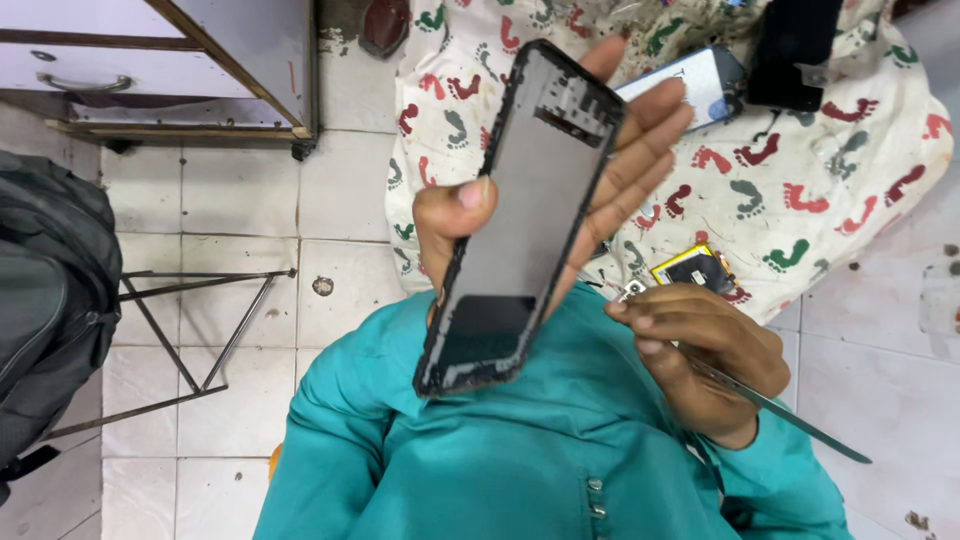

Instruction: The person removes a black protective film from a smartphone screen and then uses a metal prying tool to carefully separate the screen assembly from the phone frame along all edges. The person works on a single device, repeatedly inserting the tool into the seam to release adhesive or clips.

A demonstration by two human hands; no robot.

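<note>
My left hand (610, 170) holds up an opened black phone body (520, 215), thumb on its left edge and fingers behind its right edge. The inner side faces me: a grey metal plate with a dark frame and a black patch near the lower end. My right hand (705, 355) sits just below and to the right, above my teal garment (450, 450). It is closed on a thin metal prying tool (800, 425) whose blade points down to the right. The tool's other end is hidden in the fist.
A footprint-patterned cloth (800, 190) lies on the tiled floor with a second phone part (695, 85), a black object (795, 45) and a yellow-and-black battery (693, 268). A dark backpack (50, 300), a metal wire stand (200, 330) and a drawer cabinet (160, 60) are at left.
</note>
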